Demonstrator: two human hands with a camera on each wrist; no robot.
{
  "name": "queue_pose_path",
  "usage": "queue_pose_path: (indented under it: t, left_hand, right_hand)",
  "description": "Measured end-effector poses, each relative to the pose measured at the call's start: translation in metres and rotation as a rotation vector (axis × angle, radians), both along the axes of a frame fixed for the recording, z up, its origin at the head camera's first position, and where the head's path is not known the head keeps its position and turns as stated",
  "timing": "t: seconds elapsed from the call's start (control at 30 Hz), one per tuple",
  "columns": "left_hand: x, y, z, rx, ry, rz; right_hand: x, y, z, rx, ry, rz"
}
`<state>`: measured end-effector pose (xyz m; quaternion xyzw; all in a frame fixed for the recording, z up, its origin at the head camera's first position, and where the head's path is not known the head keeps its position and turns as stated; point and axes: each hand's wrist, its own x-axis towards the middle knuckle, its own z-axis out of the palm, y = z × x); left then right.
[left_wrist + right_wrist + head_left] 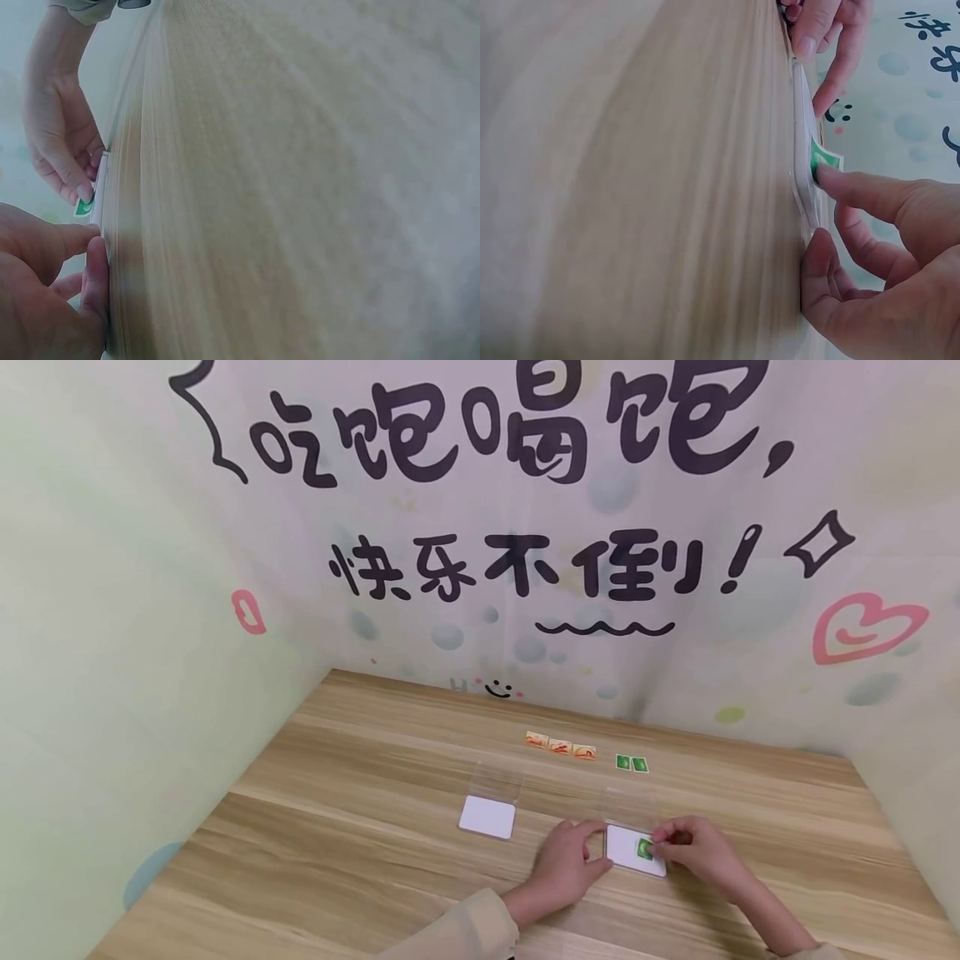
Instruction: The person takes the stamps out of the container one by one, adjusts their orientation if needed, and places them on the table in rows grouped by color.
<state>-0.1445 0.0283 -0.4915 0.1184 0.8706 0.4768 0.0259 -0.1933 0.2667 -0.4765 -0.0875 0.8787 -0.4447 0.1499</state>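
A flat clear plastic case (pixel 633 868) with a white card (pixel 622 843) inside lies on the table, its transparent lid (pixel 628 806) folded back. My left hand (pixel 562 868) holds this case at its left end, thumb and forefinger at the near and far corners. From the right, my right hand (pixel 701 853) pinches a small green sticker (pixel 644 848) over the card's right half. In the right wrist view, part of the green sticker (pixel 825 155) stands up from the white surface by a fingertip. The left wrist view shows both hands edge-on at the case.
A second open case with a white card (pixel 487 817) lies to the left. Farther back, a row of orange-and-red stickers (pixel 560 747) and two green stickers (pixel 632 763) lie on the wooden table (pixel 360 827). A printed cloth backdrop (pixel 450 635) rises behind.
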Motion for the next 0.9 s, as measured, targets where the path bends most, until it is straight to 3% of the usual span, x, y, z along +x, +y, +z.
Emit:
queue_pose_path:
  t: [0.43,0.9]
  left_hand:
    - [0.001,-0.001,0.001,-0.014,-0.001,-0.003]
    - [0.001,-0.001,0.002,-0.018,0.007,-0.004]
  right_hand:
    - [-0.004,0.011,-0.001,-0.032,-0.01,0.076]
    - [-0.01,0.015,-0.002,-0.136,-0.003,0.187]
